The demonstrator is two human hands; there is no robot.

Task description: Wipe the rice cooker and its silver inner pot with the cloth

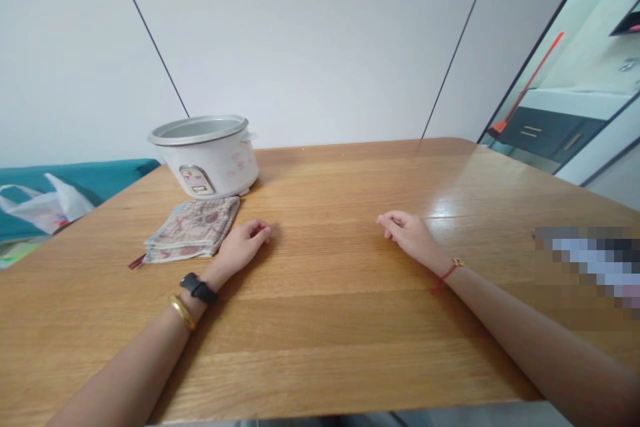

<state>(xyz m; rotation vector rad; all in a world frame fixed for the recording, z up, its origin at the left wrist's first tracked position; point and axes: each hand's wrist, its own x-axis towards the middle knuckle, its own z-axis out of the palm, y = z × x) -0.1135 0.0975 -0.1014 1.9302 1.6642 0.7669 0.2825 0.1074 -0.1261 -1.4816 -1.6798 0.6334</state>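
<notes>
My left hand (246, 241) rests on the wooden table (325, 320), its fingers loosely curled with nothing visible in them. Just left of it lies a folded, patterned cloth (197, 223) with a pale edge and a dark red tag. Behind the cloth stands a white rice cooker (215, 163) with pink flowers and a front switch panel; its lid is off and the grey rim shows. On the right side of the table, my right hand (407, 233) also lies with curled fingers, apart from any object.
A blurred-out flat item (595, 267) lies at the right table edge. A teal seat (115, 177) with a white plastic bag (47, 207) is on the left. The pale wall (310, 47) rises behind the table. Through a doorway at right, a red broom (533, 83) leans by a dark cabinet (550, 130).
</notes>
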